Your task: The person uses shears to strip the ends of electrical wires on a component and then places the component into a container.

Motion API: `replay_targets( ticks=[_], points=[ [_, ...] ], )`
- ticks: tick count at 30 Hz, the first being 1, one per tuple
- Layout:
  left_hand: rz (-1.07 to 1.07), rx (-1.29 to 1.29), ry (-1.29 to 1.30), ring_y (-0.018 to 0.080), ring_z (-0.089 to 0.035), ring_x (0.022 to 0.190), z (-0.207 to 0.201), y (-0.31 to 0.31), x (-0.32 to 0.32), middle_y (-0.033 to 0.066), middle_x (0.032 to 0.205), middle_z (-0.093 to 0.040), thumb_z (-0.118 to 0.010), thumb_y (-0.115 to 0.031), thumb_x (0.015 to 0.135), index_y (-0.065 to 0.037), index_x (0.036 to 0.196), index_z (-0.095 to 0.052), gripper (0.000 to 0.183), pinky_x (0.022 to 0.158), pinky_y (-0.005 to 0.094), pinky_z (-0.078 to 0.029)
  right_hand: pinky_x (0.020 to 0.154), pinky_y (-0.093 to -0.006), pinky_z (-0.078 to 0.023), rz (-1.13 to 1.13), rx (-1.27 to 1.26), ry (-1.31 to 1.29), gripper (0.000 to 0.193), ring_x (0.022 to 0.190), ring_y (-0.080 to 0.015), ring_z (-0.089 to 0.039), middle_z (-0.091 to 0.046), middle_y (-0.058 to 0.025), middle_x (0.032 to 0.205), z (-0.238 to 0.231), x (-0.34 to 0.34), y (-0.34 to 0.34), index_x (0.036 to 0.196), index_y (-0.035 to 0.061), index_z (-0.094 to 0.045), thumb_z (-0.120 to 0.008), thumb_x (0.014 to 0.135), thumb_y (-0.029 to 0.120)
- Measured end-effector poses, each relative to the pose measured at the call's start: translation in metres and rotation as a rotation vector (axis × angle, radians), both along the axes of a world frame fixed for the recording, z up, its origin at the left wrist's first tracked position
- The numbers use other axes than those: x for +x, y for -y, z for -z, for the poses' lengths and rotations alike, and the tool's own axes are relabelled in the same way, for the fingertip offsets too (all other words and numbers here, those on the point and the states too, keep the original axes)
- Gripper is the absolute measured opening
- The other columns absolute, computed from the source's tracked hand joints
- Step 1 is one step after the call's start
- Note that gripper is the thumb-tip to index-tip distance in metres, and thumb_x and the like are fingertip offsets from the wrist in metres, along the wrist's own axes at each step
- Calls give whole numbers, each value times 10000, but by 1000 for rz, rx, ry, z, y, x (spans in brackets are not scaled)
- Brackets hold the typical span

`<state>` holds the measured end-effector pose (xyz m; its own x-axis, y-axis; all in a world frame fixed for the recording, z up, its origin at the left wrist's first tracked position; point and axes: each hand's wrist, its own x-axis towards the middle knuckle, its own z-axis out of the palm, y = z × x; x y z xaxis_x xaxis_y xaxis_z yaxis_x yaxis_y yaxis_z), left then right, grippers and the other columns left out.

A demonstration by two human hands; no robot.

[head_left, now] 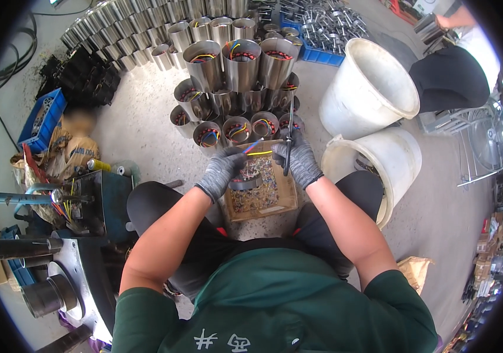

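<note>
My left hand [223, 170], in a grey knit glove, is closed on coloured wires [252, 146], blue and red. Just below its fingers shows a dark metal ring with red-and-white windings [245, 181]; whether the hand also grips it is hard to tell. My right hand [300, 159], gloved alike, is wrapped round a long, narrow, dark tool [288, 154] standing nearly upright; its exact kind cannot be made out. A yellow wire [260, 153] stretches between the hands. Under them lies a shallow cardboard box [289, 197] with small coloured scraps in it.
Steel cylinders [203, 73], several with wound coils, stack ahead. Two white buckets stand at right, one upright [339, 100], one tipped [407, 159]. A blue crate [322, 56] holds metal parts. Machinery [95, 265] is at left. Another person [457, 70] works far right, near a fan [489, 144].
</note>
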<state>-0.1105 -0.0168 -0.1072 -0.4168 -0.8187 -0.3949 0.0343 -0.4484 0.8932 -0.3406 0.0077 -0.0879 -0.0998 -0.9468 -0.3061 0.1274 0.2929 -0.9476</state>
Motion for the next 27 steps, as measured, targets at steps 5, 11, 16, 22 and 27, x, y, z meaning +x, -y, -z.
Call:
replay_targets(
  ticks=[5,11,16,22,27],
  points=[
    [-186,130,-130,88,-529,590,-2,4,0,-32,713,-581,-648,-152,914,-55,1024,-676,149,518,237,-410,471,-278,-516,-74,23,-79,427,602,-146,-631,-632,-79,801,2,6,-14,1192,55,-471,-722,847,60],
    [-158,-19,75,97,-561,737,-7,5,-6,27,834,-627,-614,-162,947,-5,1057,-661,198,671,264,-483,481,-304,-542,-54,188,129,504,587,-176,-655,-655,-108,837,20,-5,-23,1261,58,-448,-737,850,100],
    [-195,-193,159,114,-572,757,16,17,1,53,851,-652,-603,-145,949,32,1070,-651,220,701,285,-484,610,-370,-592,-97,375,279,621,705,-244,-684,-669,-137,926,33,-13,-27,1387,111,-407,-731,869,221],
    [-185,-219,278,106,-534,718,8,14,0,31,809,-632,-605,-130,958,32,1043,-659,191,668,275,-464,602,-348,-563,-326,469,197,602,742,-214,-673,-658,-114,898,32,-8,-40,1287,103,-513,-702,867,490],
    [-197,-189,262,98,-537,721,11,11,-1,8,804,-640,-633,-148,942,-8,1016,-685,167,668,272,-462,609,-375,-573,-445,535,145,568,701,-232,-677,-662,-123,888,30,-3,-46,1310,113,-498,-623,917,504]
  ],
)
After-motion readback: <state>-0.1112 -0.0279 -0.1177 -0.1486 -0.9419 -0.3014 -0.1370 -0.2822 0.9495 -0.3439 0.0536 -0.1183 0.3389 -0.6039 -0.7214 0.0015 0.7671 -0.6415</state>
